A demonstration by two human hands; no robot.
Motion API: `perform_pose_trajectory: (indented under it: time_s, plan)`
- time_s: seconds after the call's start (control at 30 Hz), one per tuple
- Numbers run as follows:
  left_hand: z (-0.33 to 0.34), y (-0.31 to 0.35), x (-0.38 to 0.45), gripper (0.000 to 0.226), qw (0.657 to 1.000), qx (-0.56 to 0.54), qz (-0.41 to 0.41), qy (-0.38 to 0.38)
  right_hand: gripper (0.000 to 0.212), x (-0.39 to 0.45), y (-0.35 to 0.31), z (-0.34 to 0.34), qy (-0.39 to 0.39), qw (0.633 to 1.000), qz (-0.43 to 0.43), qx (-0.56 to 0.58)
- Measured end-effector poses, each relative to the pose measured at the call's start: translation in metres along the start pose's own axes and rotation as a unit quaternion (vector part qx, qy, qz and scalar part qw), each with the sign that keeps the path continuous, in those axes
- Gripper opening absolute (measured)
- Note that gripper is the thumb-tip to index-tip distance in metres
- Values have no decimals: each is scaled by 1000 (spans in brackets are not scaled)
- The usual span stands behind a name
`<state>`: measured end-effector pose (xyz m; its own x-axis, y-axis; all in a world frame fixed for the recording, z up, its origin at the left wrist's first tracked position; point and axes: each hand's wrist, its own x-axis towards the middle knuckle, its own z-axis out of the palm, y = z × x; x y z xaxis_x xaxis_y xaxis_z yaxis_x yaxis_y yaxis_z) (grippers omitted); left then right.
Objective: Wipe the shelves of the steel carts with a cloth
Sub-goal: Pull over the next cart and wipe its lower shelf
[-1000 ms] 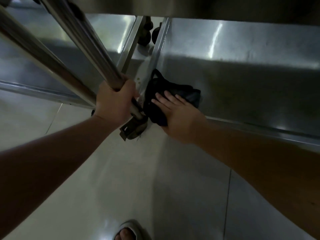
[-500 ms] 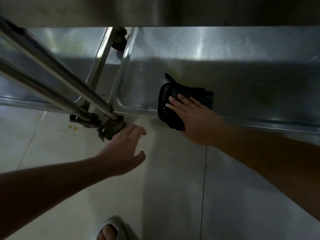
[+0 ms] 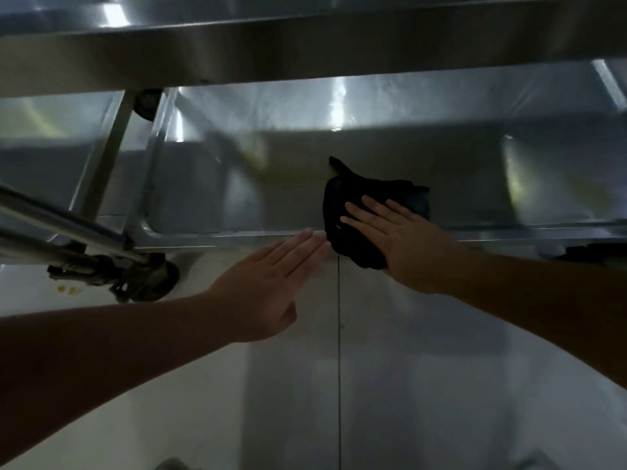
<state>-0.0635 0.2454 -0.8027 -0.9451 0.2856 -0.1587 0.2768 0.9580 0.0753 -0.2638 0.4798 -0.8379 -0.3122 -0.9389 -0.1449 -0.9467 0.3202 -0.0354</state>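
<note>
A black cloth [image 3: 353,212] lies bunched over the front rim of the lower steel shelf [image 3: 254,184] of the cart. My right hand [image 3: 400,245] presses flat on the cloth, fingers spread over it. My left hand [image 3: 271,283] is flat and empty, fingers straight and together, its tips touching the shelf's front rim just left of the cloth. An upper shelf [image 3: 305,52] of the cart hangs across the top of the view.
A second cart's lower shelf [image 3: 51,137] stands to the left, with steel posts [image 3: 61,228] and caster wheels [image 3: 149,279] at the near corner. Pale tiled floor [image 3: 339,385] fills the foreground. Yellow specks [image 3: 66,290] lie on the floor by the wheels.
My left hand let go of the cart post and moved right to the shelf's front rim. My right hand slid the cloth to the right along the shelf edge.
</note>
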Motion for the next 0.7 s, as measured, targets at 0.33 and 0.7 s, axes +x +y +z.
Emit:
perform_pose_trajectory:
  time_s: [0.33,0.7]
  plan:
    - [7,39,59,104,1000,26,6,5,89,-85,81,-6,-37,999,27,6]
    - [6,109,155,107,998,2,33,47,94,-183,163,-6,-99,984,150,8]
